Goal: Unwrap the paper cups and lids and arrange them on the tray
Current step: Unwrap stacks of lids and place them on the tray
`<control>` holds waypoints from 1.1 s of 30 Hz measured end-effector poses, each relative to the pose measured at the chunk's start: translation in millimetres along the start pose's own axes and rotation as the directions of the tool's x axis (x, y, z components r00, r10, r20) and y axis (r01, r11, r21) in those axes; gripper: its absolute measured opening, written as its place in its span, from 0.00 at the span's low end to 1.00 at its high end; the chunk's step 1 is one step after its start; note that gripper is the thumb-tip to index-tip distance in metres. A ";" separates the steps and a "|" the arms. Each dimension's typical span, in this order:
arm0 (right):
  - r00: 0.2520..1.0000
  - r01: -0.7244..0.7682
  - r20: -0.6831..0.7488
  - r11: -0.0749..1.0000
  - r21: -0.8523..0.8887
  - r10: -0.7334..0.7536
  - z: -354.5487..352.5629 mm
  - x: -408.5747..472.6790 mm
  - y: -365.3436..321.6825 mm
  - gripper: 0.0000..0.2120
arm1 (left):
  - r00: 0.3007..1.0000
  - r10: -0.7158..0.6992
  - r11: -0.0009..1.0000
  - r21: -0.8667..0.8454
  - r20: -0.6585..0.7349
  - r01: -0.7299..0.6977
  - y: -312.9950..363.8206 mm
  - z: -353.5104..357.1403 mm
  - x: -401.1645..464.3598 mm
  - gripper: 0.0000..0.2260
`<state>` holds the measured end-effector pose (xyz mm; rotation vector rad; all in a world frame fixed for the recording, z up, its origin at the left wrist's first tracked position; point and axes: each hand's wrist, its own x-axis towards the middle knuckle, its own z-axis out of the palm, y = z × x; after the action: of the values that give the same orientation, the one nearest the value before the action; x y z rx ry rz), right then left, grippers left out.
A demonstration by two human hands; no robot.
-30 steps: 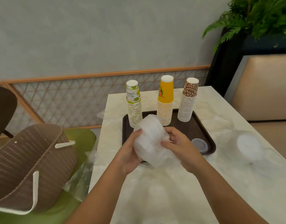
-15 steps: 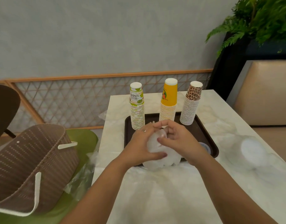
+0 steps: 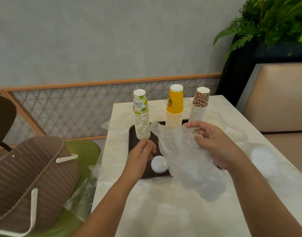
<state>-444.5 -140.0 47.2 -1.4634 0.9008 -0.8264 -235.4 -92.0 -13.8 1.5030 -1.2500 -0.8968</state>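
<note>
The marble worktop [image 3: 163, 211] fills most of my view, and on it sits the dark tray [image 3: 132, 137], its far edge carrying three upside-down cup stacks already out of their wrap: the lime-print stack [image 3: 141, 117] at the left, the yellow stack [image 3: 174, 108] in the middle, the leopard-print stack [image 3: 199, 108] at the right; so the cups look done, and I judge the lids to be the part in hand. The clear plastic wrapper [image 3: 184, 159] drapes over the tray's right half and down onto the worktop, loose and apparently emptied, though I cannot see through it well enough to be sure; my right hand [image 3: 213, 144] grips it along its upper right edge, fingers curled into the film. My left hand [image 3: 141, 154] hovers over the tray just beside the stack of white lids [image 3: 159, 164], fingers loosely curled and holding nothing that I can make out; the lids sit on the tray's near part, touching the wrapper's edge. Well to the right on the worktop lies a second bundle of lids [image 3: 263, 158], still wrapped in film, so I reckon that one is left to open, and the spent wrapper wants clearing away.
</note>
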 end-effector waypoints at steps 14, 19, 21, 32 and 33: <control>0.976 0.096 -0.187 0.993 -0.072 -0.108 30.7 7.0 14.1 0.09 | 0.980 -0.096 0.995 0.024 0.174 0.094 31.0 15.1 1.6 0.06; 0.992 0.017 -0.090 0.816 -0.577 -0.083 11.0 1.5 8.7 0.21 | 0.973 -0.232 0.916 -0.341 -0.014 0.214 19.9 0.0 12.5 0.06; 0.998 0.011 -0.033 0.639 -0.769 -0.057 6.0 4.1 12.7 0.16 | 0.946 -0.311 0.761 -0.571 0.094 0.308 16.4 -12.0 18.3 0.08; 0.937 -0.292 -0.075 0.883 0.367 0.341 20.6 13.1 54.5 0.13 | 0.892 -0.310 0.375 -0.819 0.330 0.434 35.0 -41.6 -1.6 0.04; 0.938 -0.296 -0.028 0.838 0.458 0.346 24.7 13.6 53.9 0.14 | 0.916 -0.298 0.514 -0.763 0.270 0.392 35.8 -43.3 -7.4 0.05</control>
<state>-420.2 -142.7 -8.5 -0.8390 0.9321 -0.7998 -206.4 -76.6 32.4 0.9351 -0.4225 -1.5729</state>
